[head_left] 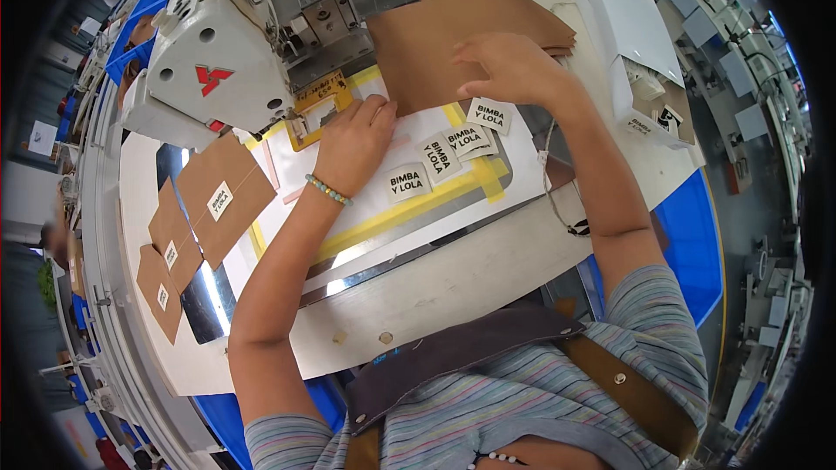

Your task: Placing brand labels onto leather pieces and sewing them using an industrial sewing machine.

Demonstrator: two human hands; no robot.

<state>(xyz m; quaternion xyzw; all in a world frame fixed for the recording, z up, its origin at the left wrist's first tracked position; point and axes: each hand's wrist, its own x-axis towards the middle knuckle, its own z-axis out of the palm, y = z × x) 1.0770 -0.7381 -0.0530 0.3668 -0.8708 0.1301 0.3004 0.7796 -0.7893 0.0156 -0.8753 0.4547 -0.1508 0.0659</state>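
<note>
My left hand (pixel 355 144), wearing a beaded bracelet, has its fingers curled together beside a yellow frame (pixel 305 129) under the machine head and touches the lower corner of a brown sheet stack (pixel 427 17); whatever they grip is hidden. Over that stack, my right hand (pixel 501 70) has its thumb and fingers apart. Several white printed labels (pixel 405 181) lie between my arms on a white board (pixel 479 209) edged with yellow tape. At left, brown pieces (pixel 239 222) each bear a white label.
The white industrial machine (pixel 178 87) occupies the upper left of the worktable (pixel 461 278). A white open box (pixel 649 91) holding small items stands at right. Blue bins (pixel 697 244) sit below the table edge and another (pixel 131 52) behind the machine. A blurred person (pixel 57 244) is at far left.
</note>
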